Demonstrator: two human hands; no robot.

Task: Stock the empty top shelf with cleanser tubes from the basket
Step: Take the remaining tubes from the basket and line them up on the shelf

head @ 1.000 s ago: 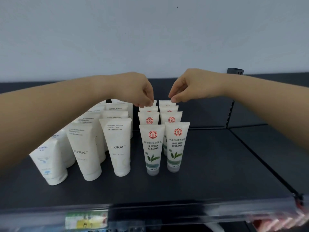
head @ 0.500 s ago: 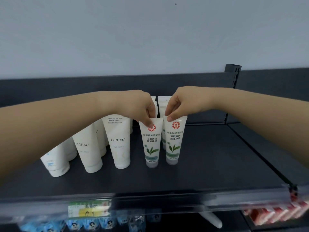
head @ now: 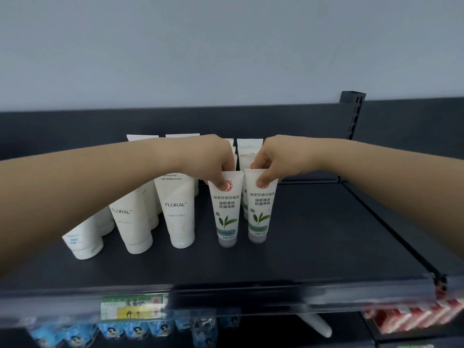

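Compared with a second ago, your hands have come forward from the back of the two green-tea rows to the front pair, and you now pinch the tubes you were only reaching over; half a second ago the grip looked much the same. Your left hand [head: 213,162] is closed, thumb in front and fingers behind, on the crimped top of the left green-tea cleanser tube [head: 226,212]. Your right hand [head: 273,159] is clamped the same way on the right green-tea cleanser tube [head: 259,209]. Both tubes stand cap-down on the top shelf [head: 313,242], just beside each other at the head of their rows [head: 248,146], which run back toward the rear panel.

Each held tube carries a red round seal, Chinese lettering and a green leaf sprig. To their left stand white tubes printed FLORAL [head: 177,209], one reading "Foam" near its top. A smaller white tube with a blue mark [head: 82,242] leans at the far left. A yellow-and-green price tag [head: 131,307] sits on the shelf's front rail, its writing blurred.
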